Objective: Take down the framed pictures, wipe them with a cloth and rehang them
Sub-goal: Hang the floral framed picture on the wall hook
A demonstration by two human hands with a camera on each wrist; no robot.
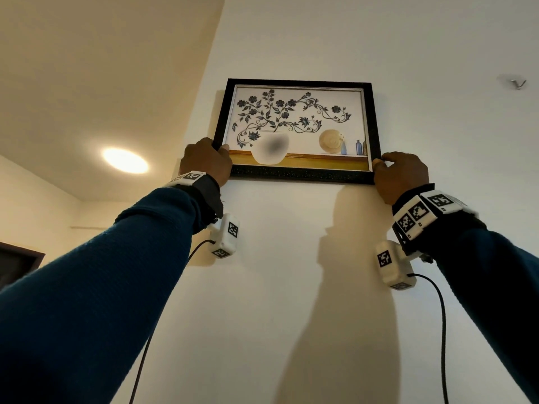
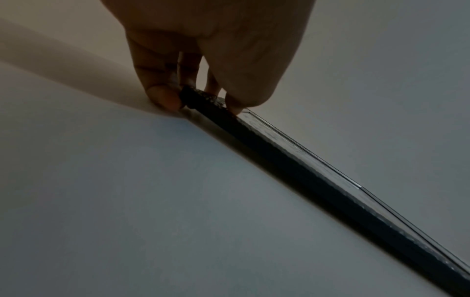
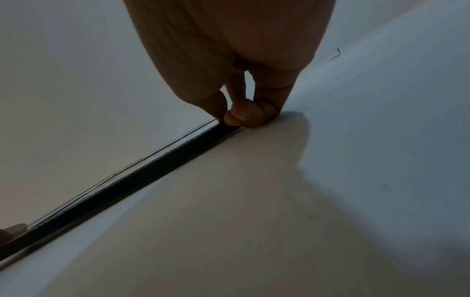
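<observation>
A black-framed picture of a white vase with dark flowers sits flat against the white wall, high up. My left hand pinches its lower left corner, thumb on the front. My right hand pinches the lower right corner the same way. In the left wrist view the frame's dark bottom edge runs away from my left hand, held between thumb and fingers. In the right wrist view my right hand grips the frame's end. No cloth is in view.
A bare metal wall hook sticks out at the upper right, also seen as a small hook in the right wrist view. A round ceiling light glows on the left. Cables hang from both wrist cameras.
</observation>
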